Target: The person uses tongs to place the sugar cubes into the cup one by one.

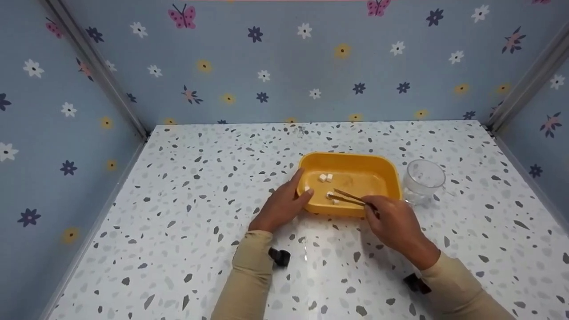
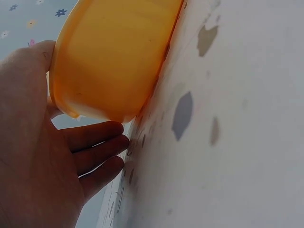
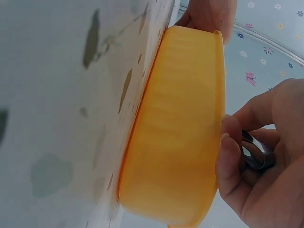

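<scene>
A yellow rectangular tub [image 1: 351,159] stands on the table with several small white cubes [image 1: 323,178] on its floor. My left hand [image 1: 284,202] grips the tub's left end, its thumb over the rim; in the left wrist view, the other fingers [image 2: 102,147] lie outside the wall. Metal tongs [image 1: 349,198] are held in my right hand [image 1: 395,224] above the tub's front rim. Their tips reach inside, parted, beside a white cube [image 1: 329,194] near the front wall. In the right wrist view, the tongs' shiny bent end [image 3: 256,154] shows within the curled fingers.
A clear glass mug [image 1: 425,180] stands just right of the tub, its handle pointing right. The speckled white table [image 1: 200,178] meets blue flowered panels [image 1: 289,58] at the back and both sides.
</scene>
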`<state>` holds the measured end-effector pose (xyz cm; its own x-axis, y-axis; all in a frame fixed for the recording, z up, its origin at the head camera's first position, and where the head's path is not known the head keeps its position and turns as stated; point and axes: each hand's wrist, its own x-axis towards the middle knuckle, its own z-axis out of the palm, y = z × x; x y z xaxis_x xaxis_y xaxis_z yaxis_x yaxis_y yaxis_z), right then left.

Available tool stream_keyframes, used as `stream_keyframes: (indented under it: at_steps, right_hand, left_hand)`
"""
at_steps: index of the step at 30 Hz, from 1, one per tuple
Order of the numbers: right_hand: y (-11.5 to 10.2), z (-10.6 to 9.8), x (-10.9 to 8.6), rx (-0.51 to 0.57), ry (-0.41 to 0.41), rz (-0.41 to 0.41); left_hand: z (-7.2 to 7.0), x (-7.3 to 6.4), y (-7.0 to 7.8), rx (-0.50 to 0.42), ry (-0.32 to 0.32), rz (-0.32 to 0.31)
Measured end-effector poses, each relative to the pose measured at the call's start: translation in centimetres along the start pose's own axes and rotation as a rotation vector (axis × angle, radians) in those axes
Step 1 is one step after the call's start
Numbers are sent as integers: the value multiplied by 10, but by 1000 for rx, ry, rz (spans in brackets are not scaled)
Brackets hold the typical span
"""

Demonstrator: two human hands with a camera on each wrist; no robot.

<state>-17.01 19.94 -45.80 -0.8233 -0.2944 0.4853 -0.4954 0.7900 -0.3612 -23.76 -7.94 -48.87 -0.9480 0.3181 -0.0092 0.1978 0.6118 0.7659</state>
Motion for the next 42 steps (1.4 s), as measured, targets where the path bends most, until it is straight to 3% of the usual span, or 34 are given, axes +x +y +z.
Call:
stream_keyframes:
  at_steps: [16,42]
  right_hand:
    - [-8,1,19,-26,-98,61]
    - [-8,1,18,-20,-98,52]
  left_hand:
    - [-4,1,1,14,5,-25]
    - [0,0,2,-8,12,-10]
